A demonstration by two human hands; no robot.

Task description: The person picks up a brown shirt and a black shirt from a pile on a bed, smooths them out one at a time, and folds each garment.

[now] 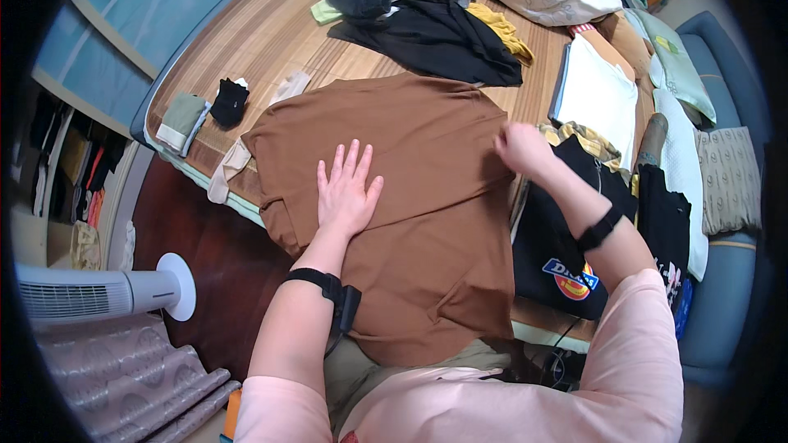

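Note:
A brown garment, likely a long-sleeved top, is spread over the bed's edge and hangs down towards my lap. My left hand lies flat on the fabric, palm down, fingers apart. A fold line runs across the cloth just right of that palm. At the garment's right edge is my right hand, fingers curled and blurred by motion. Whether it pinches the cloth or only touches it is unclear. Right beside the brown cloth lies a black garment with a Dickies logo.
Black trousers and a yellow cloth lie farther back on the striped bed mat. Folded white clothing is stacked at right. Black socks and a folded green item sit at left. A white tower fan stands lower left.

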